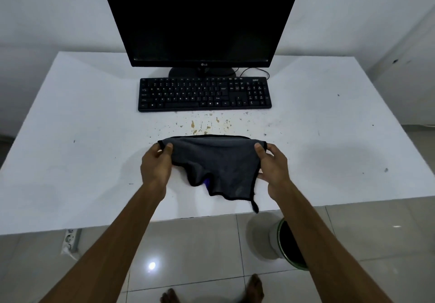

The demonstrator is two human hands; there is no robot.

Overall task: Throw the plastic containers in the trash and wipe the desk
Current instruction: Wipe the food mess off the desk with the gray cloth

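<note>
A grey cloth with black edging is stretched between both hands above the front of the white desk. My left hand pinches its left corner, and my right hand pinches its right corner. The cloth's lower edge hangs loose toward the desk's front edge, with a bit of blue showing under it. Brown and yellow stains speckle the desk just beyond the cloth, in front of the keyboard. A white trash bin with a green rim and dark inside stands on the floor under my right forearm. No plastic containers are visible.
A black keyboard lies at the middle of the desk, with a dark monitor behind it. A white power strip hangs below the desk's front left. The floor is glossy tile, and my bare feet show at the bottom.
</note>
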